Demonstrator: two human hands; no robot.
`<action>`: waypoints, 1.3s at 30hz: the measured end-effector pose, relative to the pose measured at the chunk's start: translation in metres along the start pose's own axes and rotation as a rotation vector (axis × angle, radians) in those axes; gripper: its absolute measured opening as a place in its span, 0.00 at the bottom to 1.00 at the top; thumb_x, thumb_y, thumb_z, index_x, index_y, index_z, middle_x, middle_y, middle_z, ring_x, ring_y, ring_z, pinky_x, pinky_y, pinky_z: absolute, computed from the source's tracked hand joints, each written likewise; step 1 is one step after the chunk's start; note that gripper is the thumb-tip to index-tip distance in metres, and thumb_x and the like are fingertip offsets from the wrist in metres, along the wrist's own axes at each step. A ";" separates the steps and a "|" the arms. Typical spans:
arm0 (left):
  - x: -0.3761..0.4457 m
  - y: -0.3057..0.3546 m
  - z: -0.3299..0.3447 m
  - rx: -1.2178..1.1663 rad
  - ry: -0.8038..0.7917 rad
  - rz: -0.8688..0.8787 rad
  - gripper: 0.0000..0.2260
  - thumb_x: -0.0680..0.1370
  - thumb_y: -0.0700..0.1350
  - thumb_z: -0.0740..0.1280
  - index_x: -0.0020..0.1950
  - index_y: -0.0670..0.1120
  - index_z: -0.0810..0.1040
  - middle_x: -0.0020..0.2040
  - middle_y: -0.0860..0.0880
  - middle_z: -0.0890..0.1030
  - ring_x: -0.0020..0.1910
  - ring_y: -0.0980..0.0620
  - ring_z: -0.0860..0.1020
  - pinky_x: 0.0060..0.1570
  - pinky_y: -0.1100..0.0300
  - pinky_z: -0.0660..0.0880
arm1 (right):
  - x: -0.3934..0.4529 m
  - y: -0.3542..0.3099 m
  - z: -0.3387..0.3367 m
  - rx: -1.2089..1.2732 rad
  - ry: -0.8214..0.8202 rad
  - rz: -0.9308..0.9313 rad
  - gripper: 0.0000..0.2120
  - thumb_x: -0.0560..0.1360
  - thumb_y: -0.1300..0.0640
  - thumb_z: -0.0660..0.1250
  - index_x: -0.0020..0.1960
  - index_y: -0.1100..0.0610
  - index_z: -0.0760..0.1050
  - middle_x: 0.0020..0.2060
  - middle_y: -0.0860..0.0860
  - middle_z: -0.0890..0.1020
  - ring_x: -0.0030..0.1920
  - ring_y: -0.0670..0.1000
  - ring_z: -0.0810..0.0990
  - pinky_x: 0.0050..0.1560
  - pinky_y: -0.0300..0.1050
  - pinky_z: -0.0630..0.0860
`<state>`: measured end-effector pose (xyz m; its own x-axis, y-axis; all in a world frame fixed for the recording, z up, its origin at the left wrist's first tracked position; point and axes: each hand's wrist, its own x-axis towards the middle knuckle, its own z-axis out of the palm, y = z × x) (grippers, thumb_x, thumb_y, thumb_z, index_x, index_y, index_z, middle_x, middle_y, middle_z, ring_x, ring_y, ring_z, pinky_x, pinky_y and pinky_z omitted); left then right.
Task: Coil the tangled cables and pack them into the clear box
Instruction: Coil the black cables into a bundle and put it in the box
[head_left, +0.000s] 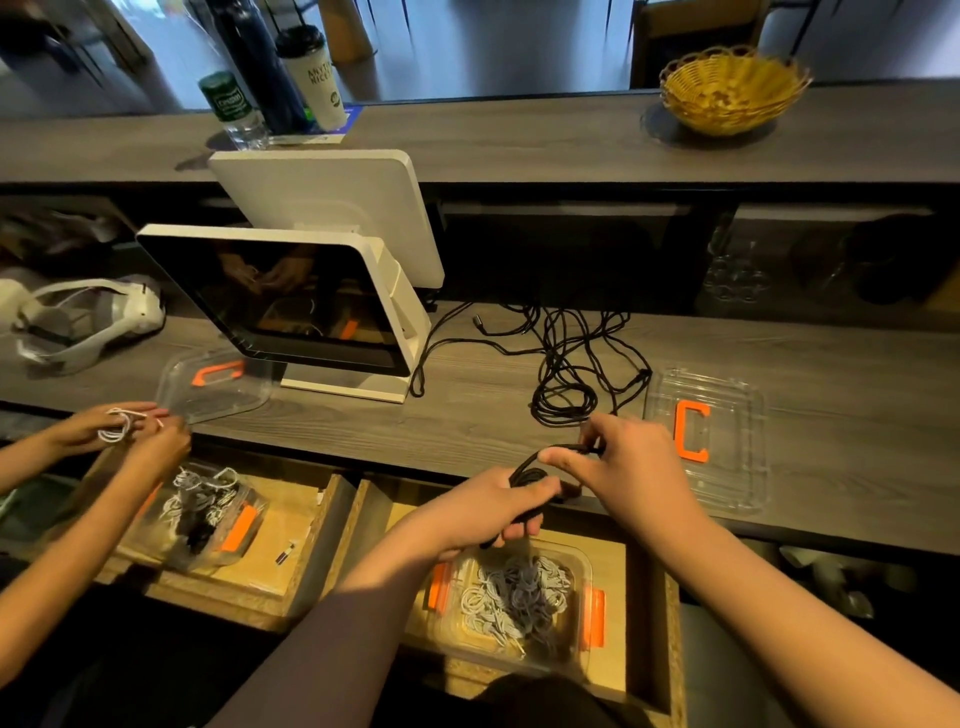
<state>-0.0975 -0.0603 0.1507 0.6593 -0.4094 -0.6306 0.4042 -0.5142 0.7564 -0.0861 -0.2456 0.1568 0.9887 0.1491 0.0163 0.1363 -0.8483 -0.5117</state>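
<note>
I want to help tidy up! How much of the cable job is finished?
Partly done. The clear box in the open drawer already holds many coiled grey and white cables. Right now the left hand grips a black cable coil while the right hand feeds cable onto it. Left to do: the black tangle on the counter, then the lid.

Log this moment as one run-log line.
step: coiling | left hand: grips black cable coil | right hand: pinches cable | clear box: open
</note>
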 end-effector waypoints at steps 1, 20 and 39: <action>0.001 0.000 -0.002 -0.009 0.035 0.003 0.24 0.80 0.64 0.60 0.53 0.45 0.82 0.35 0.52 0.77 0.31 0.56 0.70 0.35 0.60 0.68 | 0.001 0.002 0.001 0.014 0.005 0.020 0.27 0.66 0.26 0.59 0.40 0.50 0.74 0.31 0.45 0.76 0.37 0.48 0.78 0.46 0.50 0.77; 0.014 0.018 -0.003 -1.035 0.278 0.344 0.21 0.80 0.61 0.54 0.69 0.57 0.75 0.61 0.46 0.83 0.62 0.50 0.80 0.59 0.54 0.76 | -0.006 -0.005 0.036 0.372 -0.202 0.056 0.10 0.84 0.52 0.57 0.54 0.52 0.77 0.34 0.48 0.78 0.35 0.43 0.75 0.37 0.39 0.69; 0.036 0.003 -0.028 -0.731 0.699 0.293 0.16 0.83 0.62 0.54 0.63 0.64 0.79 0.37 0.52 0.67 0.33 0.57 0.64 0.33 0.62 0.64 | -0.024 -0.038 0.055 0.249 -0.370 -0.150 0.11 0.83 0.45 0.56 0.45 0.48 0.70 0.35 0.45 0.76 0.38 0.49 0.77 0.40 0.51 0.74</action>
<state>-0.0551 -0.0558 0.1349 0.9179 0.2012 -0.3419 0.3006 0.2096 0.9304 -0.1182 -0.1895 0.1288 0.8642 0.4704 -0.1786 0.2121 -0.6625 -0.7184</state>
